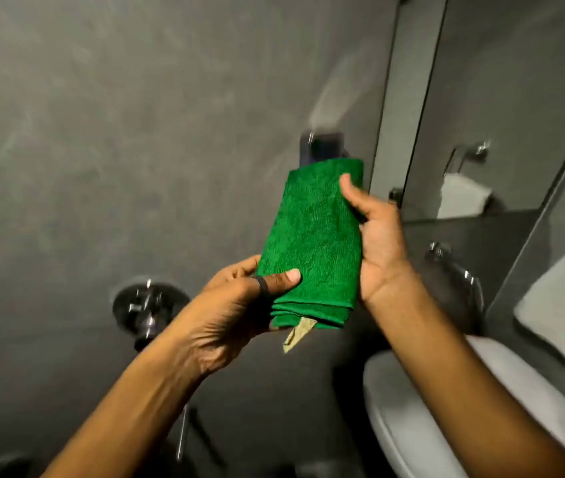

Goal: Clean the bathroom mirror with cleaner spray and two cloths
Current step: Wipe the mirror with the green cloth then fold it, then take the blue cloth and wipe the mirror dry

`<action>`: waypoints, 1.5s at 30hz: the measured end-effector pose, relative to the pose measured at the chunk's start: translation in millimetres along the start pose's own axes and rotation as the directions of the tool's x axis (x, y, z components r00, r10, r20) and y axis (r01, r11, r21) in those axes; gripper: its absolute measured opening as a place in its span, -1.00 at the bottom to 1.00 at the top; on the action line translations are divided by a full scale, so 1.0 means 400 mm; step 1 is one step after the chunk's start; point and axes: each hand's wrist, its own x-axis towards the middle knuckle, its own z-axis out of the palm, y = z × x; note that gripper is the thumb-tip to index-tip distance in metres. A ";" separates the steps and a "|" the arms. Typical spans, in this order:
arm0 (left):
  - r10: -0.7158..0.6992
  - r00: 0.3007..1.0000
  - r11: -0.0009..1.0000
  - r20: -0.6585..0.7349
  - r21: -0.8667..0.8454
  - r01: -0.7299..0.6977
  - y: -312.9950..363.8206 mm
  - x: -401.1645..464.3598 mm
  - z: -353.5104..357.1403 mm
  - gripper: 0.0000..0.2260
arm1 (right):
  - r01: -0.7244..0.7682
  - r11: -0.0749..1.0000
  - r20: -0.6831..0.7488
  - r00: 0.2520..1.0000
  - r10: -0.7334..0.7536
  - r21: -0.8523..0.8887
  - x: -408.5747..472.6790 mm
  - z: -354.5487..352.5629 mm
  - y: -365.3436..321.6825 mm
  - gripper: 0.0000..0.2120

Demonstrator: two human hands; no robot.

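A folded green cloth point(315, 236) with a pale tag hanging from its lower edge is held upright in front of me at mid-frame. My left hand point(239, 305), a dark ring on its thumb, pinches the cloth's lower left corner. My right hand point(377, 243) grips the cloth's right edge, thumb on the front. The mirror point(501, 98) stands at the upper right and reflects a towel bar. No spray bottle or second cloth is in view.
A grey wall point(136, 132) fills the left. A chrome wall fitting point(148, 308) sits at lower left. A dark holder point(322, 148) is behind the cloth. A white toilet point(422, 419) is at lower right, and a grey towel point(560, 305) hangs at right.
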 end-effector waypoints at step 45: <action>-0.663 0.152 0.477 -0.733 -0.258 0.840 -1.523 -0.339 -0.664 -0.61 | -0.823 0.432 -0.595 0.566 0.570 -0.369 -0.373 -0.772 1.546 -0.71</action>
